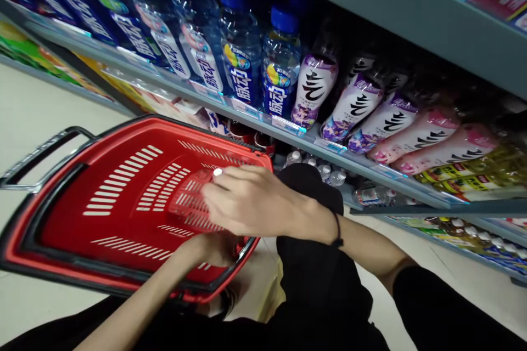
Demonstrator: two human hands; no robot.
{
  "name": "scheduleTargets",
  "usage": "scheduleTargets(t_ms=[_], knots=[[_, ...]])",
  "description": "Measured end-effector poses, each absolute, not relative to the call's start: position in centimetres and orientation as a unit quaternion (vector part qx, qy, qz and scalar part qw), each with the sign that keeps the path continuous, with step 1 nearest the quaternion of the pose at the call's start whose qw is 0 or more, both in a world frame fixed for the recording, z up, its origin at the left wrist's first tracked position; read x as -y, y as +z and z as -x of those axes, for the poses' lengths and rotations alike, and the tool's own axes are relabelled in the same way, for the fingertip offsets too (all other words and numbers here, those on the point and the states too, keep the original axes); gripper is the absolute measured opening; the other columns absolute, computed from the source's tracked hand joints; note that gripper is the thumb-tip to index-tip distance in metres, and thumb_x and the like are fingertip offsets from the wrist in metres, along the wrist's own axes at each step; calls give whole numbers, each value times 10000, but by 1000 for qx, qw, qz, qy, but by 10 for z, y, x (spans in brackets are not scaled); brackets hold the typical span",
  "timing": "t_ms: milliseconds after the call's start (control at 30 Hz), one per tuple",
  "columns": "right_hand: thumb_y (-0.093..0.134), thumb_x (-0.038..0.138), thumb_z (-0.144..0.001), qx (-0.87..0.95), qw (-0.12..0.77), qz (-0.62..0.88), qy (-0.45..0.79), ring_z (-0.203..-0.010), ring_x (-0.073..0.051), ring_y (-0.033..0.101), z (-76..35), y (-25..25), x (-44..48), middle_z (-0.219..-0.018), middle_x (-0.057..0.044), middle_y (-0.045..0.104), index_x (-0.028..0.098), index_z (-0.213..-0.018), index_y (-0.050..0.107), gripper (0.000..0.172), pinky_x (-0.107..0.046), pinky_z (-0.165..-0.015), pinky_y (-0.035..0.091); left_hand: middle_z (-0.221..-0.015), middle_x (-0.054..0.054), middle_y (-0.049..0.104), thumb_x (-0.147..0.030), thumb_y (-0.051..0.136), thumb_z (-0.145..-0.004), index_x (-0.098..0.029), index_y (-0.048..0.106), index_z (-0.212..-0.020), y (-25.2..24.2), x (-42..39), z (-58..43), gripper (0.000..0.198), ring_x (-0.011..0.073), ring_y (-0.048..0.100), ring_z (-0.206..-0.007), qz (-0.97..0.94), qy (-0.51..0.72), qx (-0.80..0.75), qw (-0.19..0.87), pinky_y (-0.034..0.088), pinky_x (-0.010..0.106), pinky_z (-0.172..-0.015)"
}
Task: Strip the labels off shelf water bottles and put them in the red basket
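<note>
A red plastic shopping basket [123, 197] with slotted walls is tilted toward me, and nothing shows inside it. My left hand [214, 249] is closed around the basket's near right rim and holds it up. My right hand [247, 200], with a black band at the wrist, lies over the basket's right side. Its fingers are stretched out toward the inside and hold nothing. The basket's grey handle [41, 153] hangs folded out at the far left.
A shop shelf [255, 112] runs just beyond the basket, stocked with blue-capped drink bottles [280, 60], purple-labelled bottles [313, 88] and pink-labelled bottles [428, 131]. Lower shelves hold small white-capped bottles [329, 173]. Pale floor [37, 104] lies to the left.
</note>
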State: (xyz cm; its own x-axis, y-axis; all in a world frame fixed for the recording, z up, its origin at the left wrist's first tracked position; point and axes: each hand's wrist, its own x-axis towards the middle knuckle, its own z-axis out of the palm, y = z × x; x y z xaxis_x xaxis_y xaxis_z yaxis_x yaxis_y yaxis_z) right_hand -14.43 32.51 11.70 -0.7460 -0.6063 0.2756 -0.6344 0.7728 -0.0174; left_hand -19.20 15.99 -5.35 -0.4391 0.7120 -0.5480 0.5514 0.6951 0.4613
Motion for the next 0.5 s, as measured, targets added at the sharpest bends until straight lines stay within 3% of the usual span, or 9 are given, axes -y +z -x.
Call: scheduleTargets(t_ms=[67, 133, 200, 333, 500], knots=[[395, 275, -1052, 927, 167, -309, 129, -861, -177, 667, 120, 91, -361, -857, -23, 717, 244, -902, 671, 316, -303, -896, 535, -593, -44, 610, -108, 658, -615, -171, 717, -730, -52, -163, 189, 143, 199, 613, -619, -389, 69, -835, 384, 504, 310, -660], [409, 306, -1029, 945, 223, -145, 191, -694, -192, 606, 100, 51, -407, -678, -23, 604, 265, -744, 586, 338, -330, -755, 533, -779, 41, 736, -143, 638, -648, -160, 754, -903, -51, -168, 187, 281, 260, 710, -769, -395, 35, -837, 377, 546, 335, -720], [403, 386, -1008, 932, 276, 57, 229, -640, -194, 564, 86, 8, -456, -624, -18, 541, 274, -664, 489, 372, -334, -701, 506, -949, 125, 789, -143, 639, -641, -146, 765, -1011, -51, -174, 185, 391, 317, 763, -890, -401, -5, -832, 385, 578, 348, -750], [378, 431, -966, 914, 281, 184, 226, -683, -208, 600, 78, -53, -539, -709, -47, 643, 241, -754, 562, 339, -345, -718, 495, -1091, 225, 793, -101, 641, -629, -90, 790, -1067, -46, -183, 184, 462, 394, 775, -1031, -421, -54, -808, 410, 617, 391, -828], [450, 406, -998, 894, 253, 316, 191, -966, -312, 689, 88, -66, -607, -989, -171, 749, 162, -984, 707, 354, -487, -954, 507, -1147, 239, 785, -79, 646, -688, -68, 785, -1160, -33, -188, 182, 493, 404, 768, -1096, -434, -75, -795, 417, 635, 410, -874]])
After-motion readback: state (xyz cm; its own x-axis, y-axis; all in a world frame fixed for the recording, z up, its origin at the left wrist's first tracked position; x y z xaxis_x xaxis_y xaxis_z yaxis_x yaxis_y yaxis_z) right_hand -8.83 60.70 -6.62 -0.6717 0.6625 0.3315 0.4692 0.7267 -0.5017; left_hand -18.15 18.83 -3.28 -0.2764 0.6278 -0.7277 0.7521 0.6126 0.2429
